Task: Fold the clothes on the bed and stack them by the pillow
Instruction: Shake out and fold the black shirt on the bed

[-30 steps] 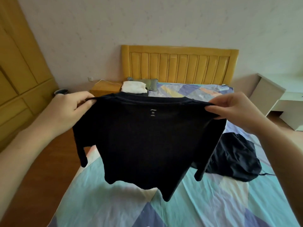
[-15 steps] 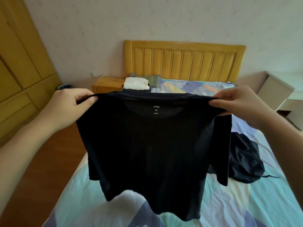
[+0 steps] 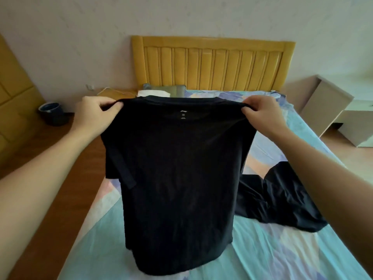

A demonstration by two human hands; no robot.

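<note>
shirt (image 3: 177, 168), black, hangs mid-frame over the bed (image 3: 282, 249), left hand (image 3: 94, 116) and right hand (image 3: 262, 116) pinching its shoulders with curled fingers; lowered unevenly, its hem could bunch and crease.

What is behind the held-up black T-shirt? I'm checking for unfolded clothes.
Beside the black T-shirt, a crumpled dark garment lies on the bed; a white folded item peeks above the collar. Whatever lies directly behind the shirt is covered.
</note>
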